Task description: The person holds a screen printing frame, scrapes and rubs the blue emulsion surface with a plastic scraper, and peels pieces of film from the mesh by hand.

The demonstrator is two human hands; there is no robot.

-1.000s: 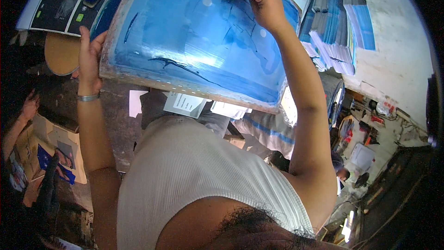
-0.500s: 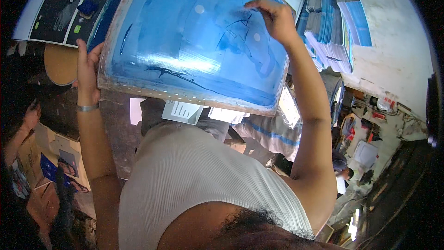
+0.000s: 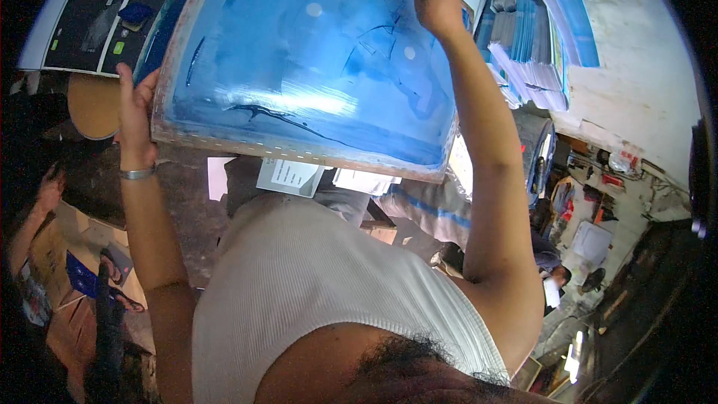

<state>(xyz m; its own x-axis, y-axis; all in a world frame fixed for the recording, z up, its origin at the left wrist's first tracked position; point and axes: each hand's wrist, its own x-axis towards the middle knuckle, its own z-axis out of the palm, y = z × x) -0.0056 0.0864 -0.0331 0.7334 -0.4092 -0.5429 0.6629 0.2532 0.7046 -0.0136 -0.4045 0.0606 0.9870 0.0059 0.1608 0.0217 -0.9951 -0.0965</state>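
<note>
A silk-screen printing frame [image 3: 247, 45] with shiny blue mesh and a worn, stapled wooden rim is tilted up in front of me. Dark wet-looking streaks and two pale round spots mark its blue face. My left hand [image 3: 137, 123] grips the frame's left edge, thumb upright and fingers behind the rim. At the upper right of the mesh, my right hand [image 3: 437, 6] has its fingers bent together, their tips against the blue surface beside a dark streak. Whatever those fingers may pinch is too small to make out.
Stacks of blue and white printed sheets [image 3: 527, 30] stand by the wall at upper right. Cardboard boxes [image 3: 112, 243] lie at left, near another person's arm [image 3: 48, 194]. Black panels [image 3: 93, 19] stand at upper left. Another person [image 3: 555, 277] is at lower right.
My right hand has slid up and slightly left over the mesh. The frame and my left hand have shifted a little to the left in the view.
</note>
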